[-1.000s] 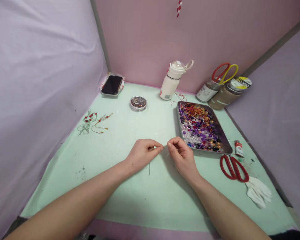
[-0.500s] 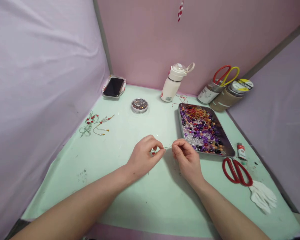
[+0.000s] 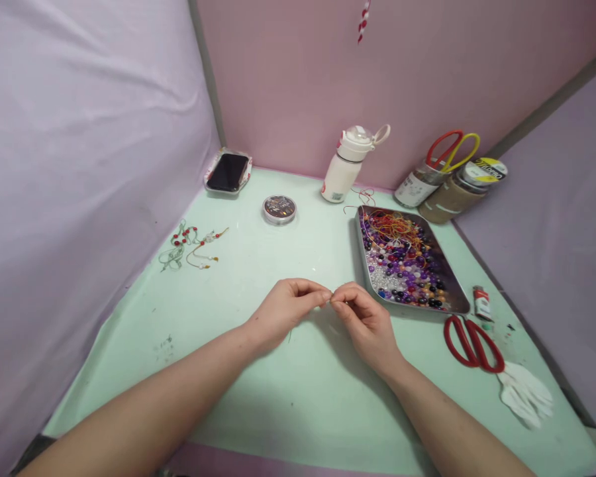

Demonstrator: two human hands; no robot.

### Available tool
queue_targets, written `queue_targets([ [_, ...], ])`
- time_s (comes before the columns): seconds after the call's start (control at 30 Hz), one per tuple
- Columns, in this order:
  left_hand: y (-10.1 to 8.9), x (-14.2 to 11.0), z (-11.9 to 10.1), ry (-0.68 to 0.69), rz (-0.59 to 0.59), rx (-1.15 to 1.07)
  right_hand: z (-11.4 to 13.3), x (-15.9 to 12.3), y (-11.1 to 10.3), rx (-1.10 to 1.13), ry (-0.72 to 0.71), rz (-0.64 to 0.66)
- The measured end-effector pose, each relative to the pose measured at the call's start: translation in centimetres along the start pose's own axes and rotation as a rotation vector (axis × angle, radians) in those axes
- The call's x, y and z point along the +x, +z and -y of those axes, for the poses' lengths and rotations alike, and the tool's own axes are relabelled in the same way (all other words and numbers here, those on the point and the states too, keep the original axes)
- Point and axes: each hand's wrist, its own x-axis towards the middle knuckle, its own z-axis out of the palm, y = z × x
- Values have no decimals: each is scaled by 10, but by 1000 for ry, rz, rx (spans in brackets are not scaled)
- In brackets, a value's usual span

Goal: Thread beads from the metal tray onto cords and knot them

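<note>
My left hand (image 3: 288,308) is closed in a pinch, thumb against forefinger. Just right of it, my right hand (image 3: 365,321) pinches too, and the fingertips of both hands almost meet above the table. Between them is a thin cord, mostly hidden by the fingers; a dark strand of cord (image 3: 290,336) shows below my left hand. Close to my right hand lies a metal tray (image 3: 449,278) with purple, black, clear and orange beads (image 3: 402,271) and a tangle of orange and red thread (image 3: 395,228).
On the left lies a green cord with red beads (image 3: 183,238). Further back are a phone (image 3: 227,172), a round tin (image 3: 279,208), a white bottle (image 3: 342,173) and jars (image 3: 417,189). At right are a lighter (image 3: 482,303), red-handled scissors (image 3: 477,344) and a white glove (image 3: 525,394).
My hands have come together, closing the gap where the cord showed. The red bead that was under my left fingers is now hidden. The view has shifted slightly.
</note>
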Motion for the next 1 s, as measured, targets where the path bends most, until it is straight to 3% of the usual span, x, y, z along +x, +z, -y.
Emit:
queue_targets([
  [0.1, -1, 1, 4, -45, 15, -91, -2, -1, 0, 13, 13, 11],
  [0.2, -1, 2, 2, -2, -17, 4, -4, -2, 1, 15, 38, 11],
  [0.37, 0, 1, 2, 335, -143, 488, -7, -2, 6, -27, 49, -67],
  [0.43, 0, 0, 5, 468, -160, 585, -8, -1, 9, -20, 47, -84],
  [0.5, 0, 0, 9, 514, -154, 596, -8, 0, 12, 20, 58, -86],
  [1.0, 0, 5, 18, 367, -168, 371, -8, 1, 16, 111, 178, -142],
])
